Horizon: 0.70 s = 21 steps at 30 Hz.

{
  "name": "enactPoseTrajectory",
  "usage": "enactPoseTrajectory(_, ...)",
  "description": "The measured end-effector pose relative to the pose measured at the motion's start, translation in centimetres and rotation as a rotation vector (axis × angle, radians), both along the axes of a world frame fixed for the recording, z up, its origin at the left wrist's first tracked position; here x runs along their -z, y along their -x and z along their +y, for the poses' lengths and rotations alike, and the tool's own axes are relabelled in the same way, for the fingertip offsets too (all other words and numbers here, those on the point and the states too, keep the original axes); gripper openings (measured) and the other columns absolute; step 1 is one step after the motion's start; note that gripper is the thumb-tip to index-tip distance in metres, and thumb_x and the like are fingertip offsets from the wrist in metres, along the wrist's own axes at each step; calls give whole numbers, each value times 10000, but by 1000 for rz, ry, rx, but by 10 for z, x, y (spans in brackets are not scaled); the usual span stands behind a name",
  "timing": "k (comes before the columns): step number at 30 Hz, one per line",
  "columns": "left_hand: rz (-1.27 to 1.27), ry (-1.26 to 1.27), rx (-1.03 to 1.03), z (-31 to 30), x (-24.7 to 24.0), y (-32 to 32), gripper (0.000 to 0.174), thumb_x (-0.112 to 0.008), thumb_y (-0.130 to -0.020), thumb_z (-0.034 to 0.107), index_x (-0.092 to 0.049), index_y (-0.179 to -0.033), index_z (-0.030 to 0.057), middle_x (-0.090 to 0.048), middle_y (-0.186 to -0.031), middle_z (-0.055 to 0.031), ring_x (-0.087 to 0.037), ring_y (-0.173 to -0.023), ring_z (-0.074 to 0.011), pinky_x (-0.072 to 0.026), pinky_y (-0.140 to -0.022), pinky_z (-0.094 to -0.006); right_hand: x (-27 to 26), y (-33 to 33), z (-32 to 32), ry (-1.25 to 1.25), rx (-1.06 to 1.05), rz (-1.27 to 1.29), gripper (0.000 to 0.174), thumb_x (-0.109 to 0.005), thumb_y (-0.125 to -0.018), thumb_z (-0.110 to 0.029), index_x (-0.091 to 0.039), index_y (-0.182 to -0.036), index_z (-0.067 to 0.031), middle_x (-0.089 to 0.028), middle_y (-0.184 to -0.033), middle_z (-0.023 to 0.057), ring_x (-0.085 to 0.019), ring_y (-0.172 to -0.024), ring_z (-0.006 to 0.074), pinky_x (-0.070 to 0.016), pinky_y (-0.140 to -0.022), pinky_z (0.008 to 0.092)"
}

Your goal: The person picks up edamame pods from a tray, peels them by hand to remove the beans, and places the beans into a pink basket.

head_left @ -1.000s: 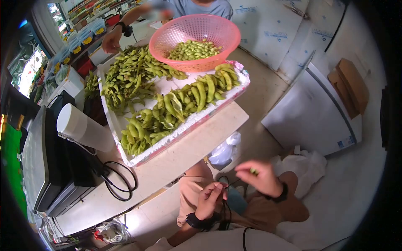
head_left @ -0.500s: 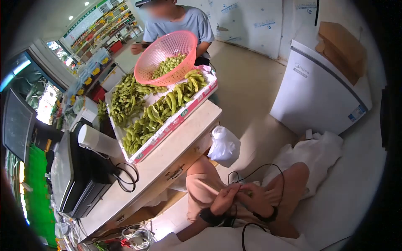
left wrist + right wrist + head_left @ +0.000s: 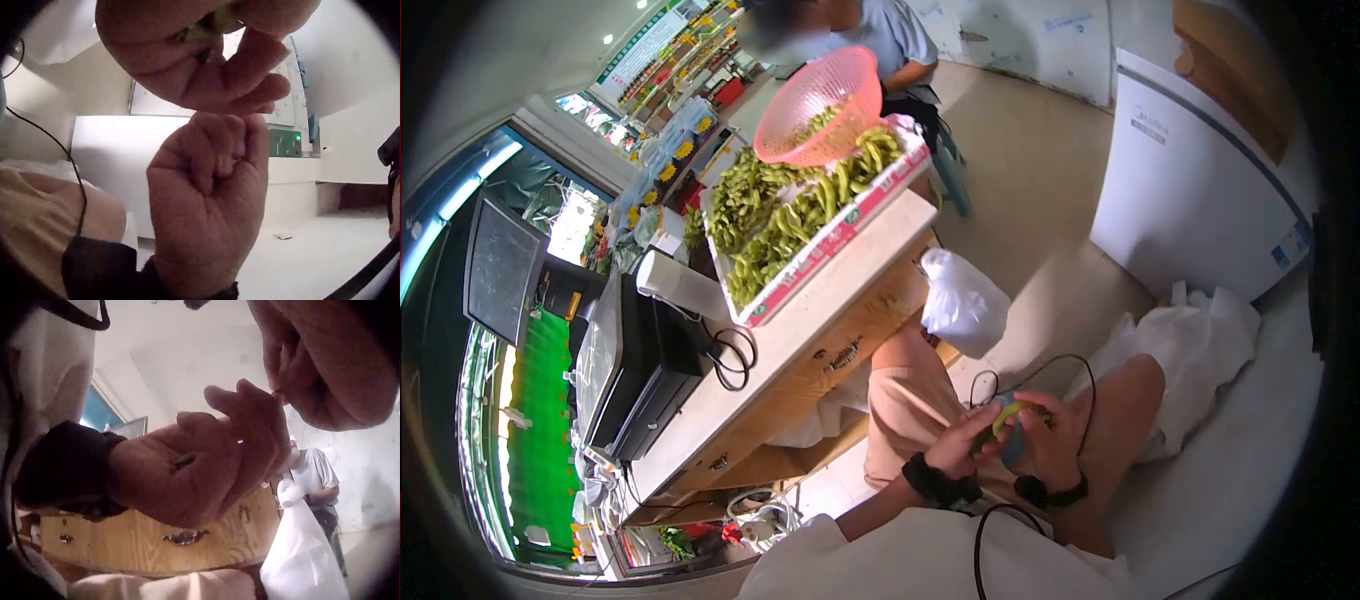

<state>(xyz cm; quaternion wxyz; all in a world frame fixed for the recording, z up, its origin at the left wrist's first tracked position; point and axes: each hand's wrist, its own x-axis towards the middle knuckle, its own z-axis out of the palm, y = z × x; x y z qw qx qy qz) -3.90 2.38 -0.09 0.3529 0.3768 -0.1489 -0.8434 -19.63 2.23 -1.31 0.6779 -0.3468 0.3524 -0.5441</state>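
Note:
In the head view my left hand (image 3: pixel 956 448) and right hand (image 3: pixel 1052 445) meet above my lap. A bright green soybean pod (image 3: pixel 1004 418) lies between them, its upper end pinched by the right fingers and its lower end held by the left hand. Black bands circle both wrists. In the left wrist view small green pieces (image 3: pixel 219 24) show inside the curled upper hand, while the lower hand's fingers are folded toward its palm. Fingertips of both hands come close together in the right wrist view, where a bit of green (image 3: pixel 185 461) shows at one hand's palm.
A foam tray (image 3: pixel 840 232) of soybean pods and a pink colander (image 3: pixel 778 130) with shelled beans stand on the table (image 3: pixel 870 260). A white bag (image 3: pixel 962 300) hangs at its edge. A cable (image 3: pixel 1092 400) loops by my lap. Another person (image 3: pixel 905 45) sits beyond the colander.
My hands were apart a second ago, the right one raised with green in it. They came together, and a pod now shows between them. The head view has tilted up; the other person leans down.

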Motion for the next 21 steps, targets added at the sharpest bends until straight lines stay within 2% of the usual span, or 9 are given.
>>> enactPoseTrajectory(2, 29, -35, -74, 7, -4, 7, 279, -464, -941, 354, -527, -934, 82, -464, -704, 14, -361, -524, -60, -279, -463, -177, -1, 2, 2, -93, 39, 52, 234, -599, -859, -137, -589, -1050, -3, -614, -850, 39, -544, -762, 75, -439, -669, 208)
enactPoseTrajectory(3, 27, 112, -43, 7, 5, 6, 237, -486, -937, 313, -523, -942, 78, -452, -694, 19, -355, -524, -59, -287, -467, -178, 2, 6, 8, -173, 71, 105, 243, -610, -851, -148, -587, -1048, -8, -607, -853, 28, -534, -776, 68, -434, -670, 203)
enactPoseTrajectory(5, -141, 77, -149, 9, -9, 13, 138, -539, -916, 204, -536, -933, 67, -505, -747, 17, -400, -563, -52, -323, -506, -175, 14, 8, 7, -195, -16, 66, 238, -624, -842, -168, -597, -1025, -19, -593, -845, 12, -518, -774, 57, -427, -659, 199)
enactPoseTrajectory(7, -560, 363, -149, 8, 7, 18, 45, -571, -886, 89, -553, -910, 56, -548, -801, 17, -462, -635, -49, -369, -565, -173, 21, 9, 5, -211, -33, 90, 220, -619, -844, -165, -607, -1007, -18, -588, -844, -2, -507, -760, 52, -421, -654, 192)
enactPoseTrajectory(8, -607, 368, -113, 7, 8, 13, 25, -575, -875, 47, -569, -899, 46, -571, -825, 15, -497, -703, -50, -395, -607, -177, 22, 9, 2, -194, -76, 153, 214, -617, -848, -166, -610, -998, -14, -585, -845, -10, -501, -753, 47, -416, -649, 186)
enactPoseTrajectory(9, -631, 416, -71, 3, 16, 9, 50, -592, -872, 57, -564, -905, 33, -560, -805, 15, -504, -718, -45, -410, -645, -183, 24, 9, 0, -175, -130, 214, 209, -615, -851, -168, -613, -990, -11, -582, -846, -18, -495, -745, 42, -411, -644, 179)
enactPoseTrajectory(13, -611, 341, -45, -4, 30, 5, 70, -613, -852, 44, -562, -897, 28, -553, -775, 17, -489, -692, -43, -398, -625, -182, 39, 7, 1, -393, -169, 114, 210, -611, -857, -166, -613, -989, -3, -583, -849, -22, -495, -745, 39, -410, -644, 172)
enactPoseTrajectory(15, -662, 381, 25, -5, 30, 7, 67, -614, -851, 46, -563, -887, 23, -542, -759, 16, -476, -674, -43, -390, -613, -184, 52, 3, 6, -273, -29, 54, 197, -607, -860, -147, -615, -991, -1, -585, -845, -22, -497, -743, 38, -416, -644, 174)
enactPoseTrajectory(21, -681, 386, -12, -3, 40, 12, 102, -615, -850, 44, -586, -939, 4, -623, -849, -42, -580, -791, -93, -451, -719, -209, 80, 1, 7, -245, -29, 69, 188, -617, -840, -130, -624, -968, 8, -627, -891, 20, -546, -790, 69, -450, -695, 212)
